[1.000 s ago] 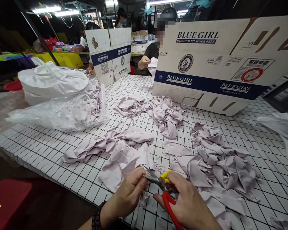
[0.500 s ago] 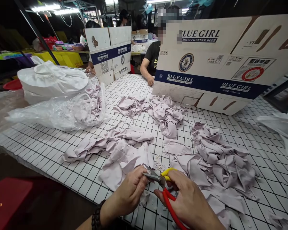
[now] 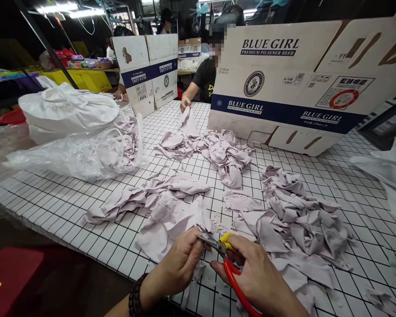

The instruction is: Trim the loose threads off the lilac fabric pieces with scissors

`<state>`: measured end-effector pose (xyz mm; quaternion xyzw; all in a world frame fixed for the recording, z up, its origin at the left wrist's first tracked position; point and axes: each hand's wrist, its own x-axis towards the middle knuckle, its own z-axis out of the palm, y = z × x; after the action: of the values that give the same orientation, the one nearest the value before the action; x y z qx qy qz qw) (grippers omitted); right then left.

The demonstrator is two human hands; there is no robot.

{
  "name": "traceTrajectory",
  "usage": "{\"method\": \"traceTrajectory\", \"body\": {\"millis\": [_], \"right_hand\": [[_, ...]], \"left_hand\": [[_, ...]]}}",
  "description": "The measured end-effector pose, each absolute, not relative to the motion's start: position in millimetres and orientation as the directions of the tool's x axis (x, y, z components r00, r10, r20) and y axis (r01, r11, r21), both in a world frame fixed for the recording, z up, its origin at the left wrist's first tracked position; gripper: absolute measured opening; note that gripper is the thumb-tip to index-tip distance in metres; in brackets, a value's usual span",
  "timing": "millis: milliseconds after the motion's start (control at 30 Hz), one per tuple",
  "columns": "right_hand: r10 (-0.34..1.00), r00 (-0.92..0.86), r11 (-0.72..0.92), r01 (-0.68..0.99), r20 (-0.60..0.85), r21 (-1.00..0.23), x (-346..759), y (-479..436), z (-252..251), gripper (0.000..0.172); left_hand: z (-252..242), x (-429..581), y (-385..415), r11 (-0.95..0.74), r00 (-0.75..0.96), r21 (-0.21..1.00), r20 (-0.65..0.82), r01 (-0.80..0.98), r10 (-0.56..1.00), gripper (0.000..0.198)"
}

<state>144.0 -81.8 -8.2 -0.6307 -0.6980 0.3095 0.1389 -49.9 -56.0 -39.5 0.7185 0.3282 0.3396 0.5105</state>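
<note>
My right hand [image 3: 254, 268] is wrapped round a pair of scissors [image 3: 219, 246] with one red and one yellow handle. Their blades stand apart, with the tips right at the fingers of my left hand [image 3: 176, 259]. Thumb and fingers of that hand are pinched on a small piece of pale lilac fabric [image 3: 198, 270], mostly hidden by the hand. Just beyond lies a heap of lilac fabric pieces [image 3: 171, 215], and a larger crumpled pile [image 3: 293, 215] is on the right. Small fabric scraps [image 3: 218, 223] are scattered between them.
A grid-patterned table [image 3: 95, 237] spreads before me. Cardboard boxes [image 3: 284, 79] [image 3: 148, 72] stand upright at the back. Plastic bags [image 3: 75, 154] with fabric sit at left. Across the table, a person's hand [image 3: 185, 103] lifts fabric from another pile [image 3: 226, 154]. A red stool [image 3: 13, 273] is lower left.
The scissors' blades have opened wider at my left fingertips; both my hands stay nearly in place. The person opposite has reached leftward and raised a piece of fabric from the far pile.
</note>
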Motion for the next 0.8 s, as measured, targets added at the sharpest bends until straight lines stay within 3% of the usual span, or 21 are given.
{"method": "traceTrajectory", "body": {"millis": [367,567,800], "right_hand": [[0.948,-0.174,-0.048,0.750,-0.266,-0.660,140,-82,-12,0.039],[0.978,-0.164,0.057,0.796,-0.125,-0.603,142,-83,-22,0.042],[0.986,-0.165,0.133,0.775,0.005,-0.618,141,-82,-28,0.044]], "left_hand": [[-42,-50,-57,-0.263,0.523,0.958,0.166,0.116,0.836,0.030],[-43,-50,-56,-0.289,0.508,0.952,0.199,0.104,0.838,0.030],[-43,-50,-58,-0.279,0.502,0.957,0.205,0.077,0.840,0.029]]}}
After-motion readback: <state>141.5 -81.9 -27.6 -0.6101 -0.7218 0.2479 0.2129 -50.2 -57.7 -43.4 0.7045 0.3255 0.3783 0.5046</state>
